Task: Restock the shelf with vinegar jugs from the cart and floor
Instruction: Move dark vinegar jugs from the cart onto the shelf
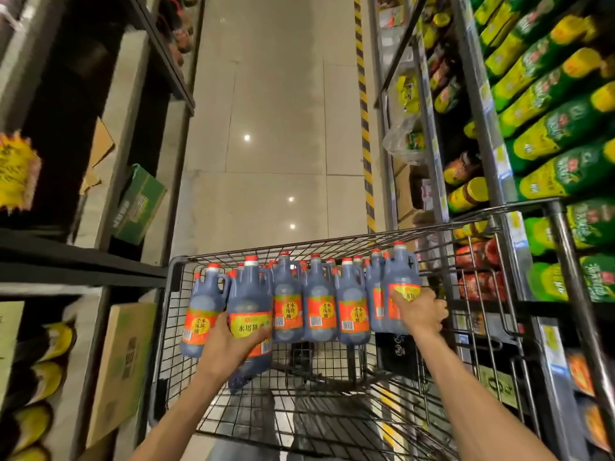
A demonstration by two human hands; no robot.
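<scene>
Vinegar jugs [319, 304]: dark liquid in translucent blue-grey plastic, red screw caps, moulded loop handles at the shoulder, orange-and-yellow paper labels; ranked upright along the far wall of the wire cart [332, 410], long axes vertical. Left jug [249, 314] lifted clear of the row, tilted base-down toward the camera, clasped round the label by the left hand [229, 347], fingers curled over its front. Right jug [401, 287] at the row's right end, upright, gripped at label height by the right hand [422, 311], thumb across the front. Both jugs directly ahead of the hands; likely next a lift up and sideways. Right shelf [482, 104] just beside the cart, packed with glossy green-yellow bags [552, 128].
</scene>
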